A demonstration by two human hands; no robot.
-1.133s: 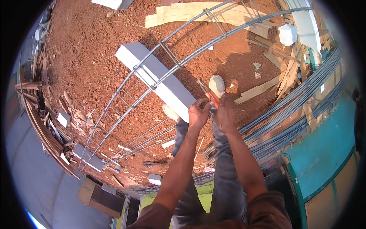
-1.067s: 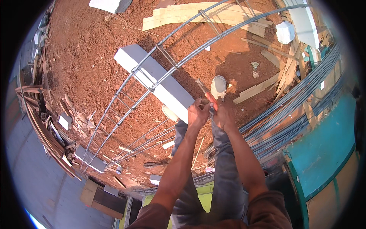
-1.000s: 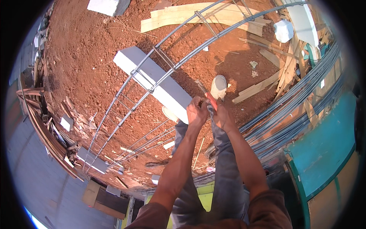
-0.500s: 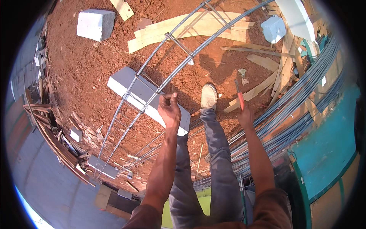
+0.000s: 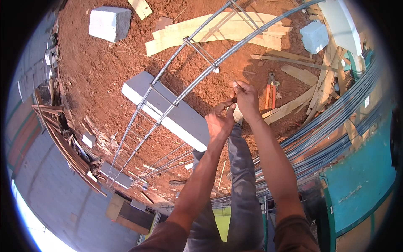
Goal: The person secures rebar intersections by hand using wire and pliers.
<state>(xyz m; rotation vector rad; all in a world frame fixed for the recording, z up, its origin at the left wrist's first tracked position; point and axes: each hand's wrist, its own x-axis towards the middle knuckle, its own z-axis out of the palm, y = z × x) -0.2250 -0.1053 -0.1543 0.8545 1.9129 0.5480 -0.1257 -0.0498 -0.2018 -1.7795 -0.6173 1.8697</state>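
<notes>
My left hand point(image 5: 221, 121) and my right hand point(image 5: 247, 98) are close together above my shoe, fingertips pinched. What they hold, if anything, is too small to make out. Just right of them, pincers point(image 5: 270, 92) with red-orange handles lie on the reddish soil, handles toward me. To the left of my hands a rebar cage point(image 5: 196, 80) of long ribbed bars joined by square ties runs diagonally. It crosses over a long pale block point(image 5: 168, 111), and neither hand touches it.
Wooden planks point(image 5: 218, 31) lie beyond the cage, with a white block point(image 5: 110, 23) at far left and a bluish block point(image 5: 315, 37) at far right. Bundled steel rods point(image 5: 319, 130) run along the right, near a teal panel point(image 5: 361, 155). Scrap wood point(image 5: 63, 143) is piled at left.
The red-handled pincers have left my right hand and now lie on the soil. My right hand has moved left and my left hand right, so they meet in front of me.
</notes>
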